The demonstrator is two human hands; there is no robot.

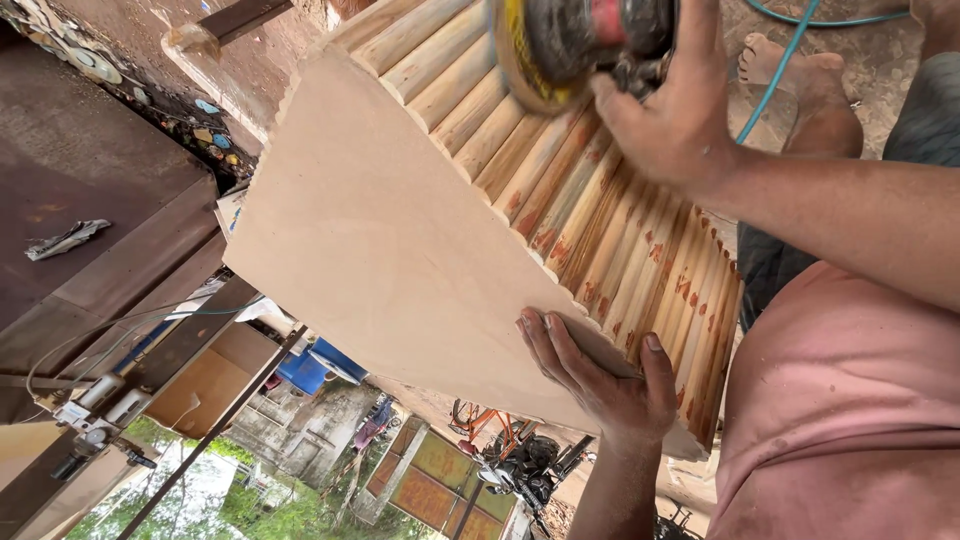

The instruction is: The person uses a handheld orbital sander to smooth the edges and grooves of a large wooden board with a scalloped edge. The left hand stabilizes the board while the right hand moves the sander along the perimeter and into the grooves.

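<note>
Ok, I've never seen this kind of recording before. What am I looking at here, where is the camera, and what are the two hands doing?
There is no machine: one camera sits on a person's head and looks down at their own bare hands, so the scene appears tilted. A wooden panel fills the middle: one broad flat face, and one face of rounded ribs with reddish patches. One hand grips the panel's near edge, thumb on the ribbed side. The other hand holds a power sander with its yellow-rimmed disc against the ribs. Which hand is left or right is hard to tell. A bare foot and a blue-green hose show beyond.
</note>
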